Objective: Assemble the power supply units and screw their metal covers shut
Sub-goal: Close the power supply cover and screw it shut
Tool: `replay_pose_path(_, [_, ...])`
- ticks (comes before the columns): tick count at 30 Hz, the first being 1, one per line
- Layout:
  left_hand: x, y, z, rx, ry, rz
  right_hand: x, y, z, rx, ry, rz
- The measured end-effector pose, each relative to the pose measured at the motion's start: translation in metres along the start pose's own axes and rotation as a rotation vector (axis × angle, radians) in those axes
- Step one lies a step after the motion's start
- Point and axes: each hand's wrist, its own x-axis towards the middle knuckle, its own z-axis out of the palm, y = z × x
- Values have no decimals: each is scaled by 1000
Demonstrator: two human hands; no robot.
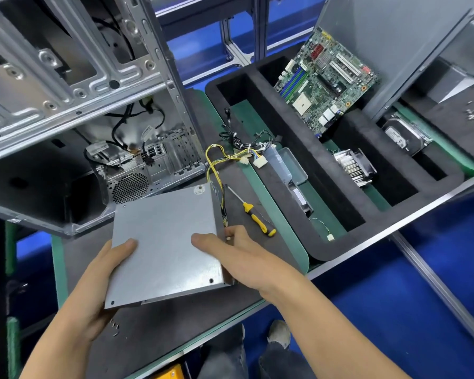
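Head view: the power supply unit [163, 242], a flat grey metal box w/ its cover on top, is held at the centre-bottom, above the dark mat on the surface [159, 329]. It is gripped on both sides. The left hand [99, 291] is curled round the near-left edge, thumb laid on the cover, other fingers hidden underneath. The right hand [230, 253] is clamped on the right edge, thumb on top of the cover, fingers wrapped down the side wall. A bundle of yellow and black wires [216, 170] is seen coming out of the unit's far-right corner, ending in white connectors [257, 162] further back on the mat.

A yellow-handled screwdriver [253, 214] is laid on the mat just right of the unit, not touched by either hand. A few small screws [115, 325] are scattered on the mat near the left wrist. An open grey computer case [74, 110] is stood at the upper left, cables visible inside. To the right, a black foam tray [340, 231] is set w/ several compartments: a green motherboard [323, 80] is leaned in a far one, a finned heatsink [353, 166] is placed in another, a hard drive [405, 136] at far right. A clear plastic box [285, 165] is seen beside the tray's left compartment.
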Motion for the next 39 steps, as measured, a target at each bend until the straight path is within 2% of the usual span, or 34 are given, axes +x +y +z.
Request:
replay_pose_path(3, [8, 8, -5, 70, 56, 32, -1, 0, 0, 25, -11, -7])
replay_pose_path(6, [14, 34, -8, 245, 294, 382, -1, 1, 1, 39, -15, -10])
replay_pose_path(7, [17, 50, -6, 364, 317, 507, -1, 1, 1, 40, -12, -9])
replay_pose_path(9, [24, 86, 14, 691, 185, 587, -1, 3, 2, 41, -14, -11])
replay_pose_path(12, [48, 128, 57, 1244, 20, 520, -1, 2, 2, 45, -10, 0])
replay_pose_path(13, [57, 136, 73, 1351, -46, 487, 0, 2, 2, 49, -6, 3])
replay_pose_path(17, [89, 135, 126, 1239, -416, -8, 2, 4, 2, 70, -6, 15])
replay_pose_path(20, [110, 121, 142, 1379, -498, -132, 3, 4, 1, 78, -19, 17])
replay_pose_path(24, [127, 106, 151, 1489, -525, -91, 3, 1, 1, 77, -22, 34])
replay_pose_path(26, [137, 101, 153, 1423, -535, -36, 1, 0, 1, 71, -19, 31])
replay_pose_path(31, [147, 93, 139, 1157, -645, -36, -1, -2, 1, 53, 1, 41])
replay_pose_path(39, [148, 93, 123, 1017, -727, -50, -3, -4, 2, 54, 28, 24])
